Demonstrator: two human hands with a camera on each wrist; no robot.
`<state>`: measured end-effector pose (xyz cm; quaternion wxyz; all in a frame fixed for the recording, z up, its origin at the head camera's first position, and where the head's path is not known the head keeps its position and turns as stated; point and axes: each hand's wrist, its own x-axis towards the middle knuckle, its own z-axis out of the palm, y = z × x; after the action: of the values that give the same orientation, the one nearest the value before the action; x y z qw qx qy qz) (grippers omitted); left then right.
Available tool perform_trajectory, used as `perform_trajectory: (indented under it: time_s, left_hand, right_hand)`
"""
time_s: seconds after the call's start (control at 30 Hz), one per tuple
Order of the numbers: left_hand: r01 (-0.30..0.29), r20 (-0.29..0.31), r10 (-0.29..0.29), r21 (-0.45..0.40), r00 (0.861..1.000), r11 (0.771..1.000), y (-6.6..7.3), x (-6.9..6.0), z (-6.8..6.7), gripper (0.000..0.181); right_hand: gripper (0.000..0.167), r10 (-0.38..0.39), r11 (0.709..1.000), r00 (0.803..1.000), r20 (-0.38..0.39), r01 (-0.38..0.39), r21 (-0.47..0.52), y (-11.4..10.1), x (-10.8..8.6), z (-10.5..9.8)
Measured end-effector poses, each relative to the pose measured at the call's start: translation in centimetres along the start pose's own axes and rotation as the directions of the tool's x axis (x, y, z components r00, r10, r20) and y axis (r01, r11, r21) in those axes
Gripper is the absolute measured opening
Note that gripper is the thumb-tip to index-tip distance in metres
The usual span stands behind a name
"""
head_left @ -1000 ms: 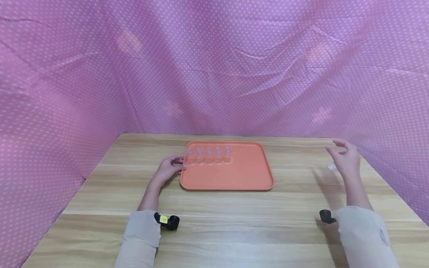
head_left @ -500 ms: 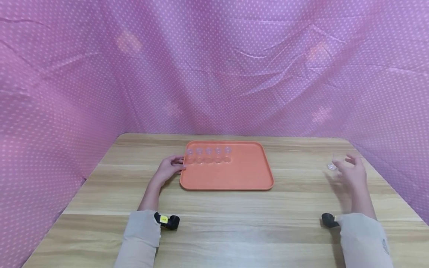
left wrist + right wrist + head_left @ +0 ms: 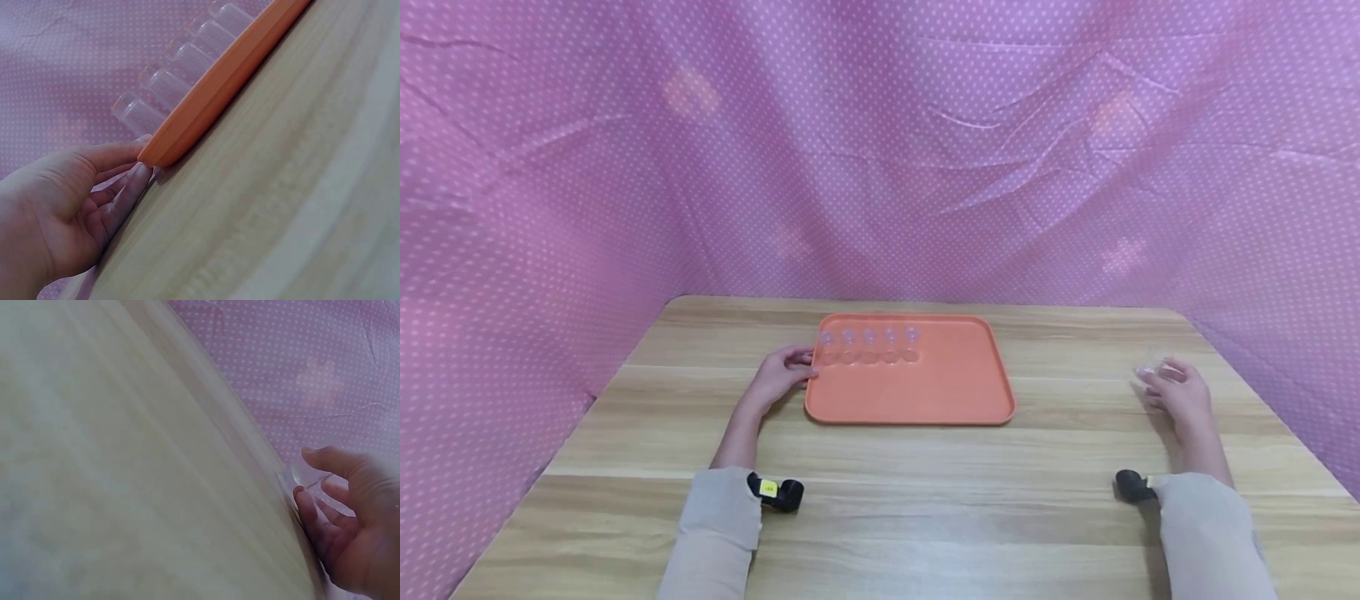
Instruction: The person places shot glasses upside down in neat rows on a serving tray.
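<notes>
My left hand (image 3: 777, 379) pinches the left edge of an orange tray (image 3: 925, 396), thumb above and fingers lower, as the left wrist view shows. A row of several clear plastic cups (image 3: 165, 87) stands on the tray along its far left part. Off to the right, my right hand (image 3: 1183, 396) is at another clear plastic cup (image 3: 1157, 363), with thumb and fingers curled about it. In the right wrist view this cup (image 3: 292, 475) sits between the thumb and a fingertip, close to the table. Its see-through wall makes the exact contact faint.
The wooden table (image 3: 880, 500) carries the tray near its far side. Pink dotted cloth (image 3: 880, 167) hangs behind and at both sides. A black wrist camera (image 3: 778, 493) is on the left sleeve, another camera (image 3: 1133, 486) on the right.
My right hand has come down and closed in on the clear cup at the right, its fingers drawing together about it. The left hand and tray have stayed put.
</notes>
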<state>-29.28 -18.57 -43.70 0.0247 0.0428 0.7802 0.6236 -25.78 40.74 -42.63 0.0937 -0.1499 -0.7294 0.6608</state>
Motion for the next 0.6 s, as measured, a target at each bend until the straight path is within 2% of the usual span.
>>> perform_trajectory:
  time_s: [0.1, 0.2, 0.27, 0.4, 0.6]
  left_hand:
    - [0.007, -0.003, -0.007, 0.005, 1.000, 1.000, 0.0, 0.0, 0.0, 0.048]
    - [0.008, 0.002, -0.008, 0.000, 1.000, 1.000, 0.1, 0.1, 0.1, 0.048]
    - [0.006, 0.004, -0.006, -0.004, 1.000, 1.000, 0.1, 0.1, 0.2, 0.048]
    - [0.003, 0.010, -0.003, 0.014, 1.000, 1.000, 0.0, 0.3, 0.2, 0.049]
    - [0.021, 0.008, -0.021, 0.026, 1.000, 0.999, -0.1, 0.3, -0.1, 0.050]
  right_hand:
    - [0.077, -0.014, 0.999, 1.000, -0.005, 0.014, -0.032, 0.2, 0.2, 0.1]
    - [0.070, -0.043, 0.990, 0.999, -0.019, 0.041, -0.133, 0.4, 0.4, -0.1]
    - [0.063, -0.068, 0.973, 0.997, -0.033, 0.059, -0.222, 0.5, 0.6, -0.2]
    - [0.053, -0.097, 0.937, 0.995, -0.039, 0.078, -0.340, 0.6, 1.1, -0.4]
    - [0.057, -0.124, 0.883, 0.992, -0.035, 0.094, -0.460, 0.7, 1.4, -0.2]
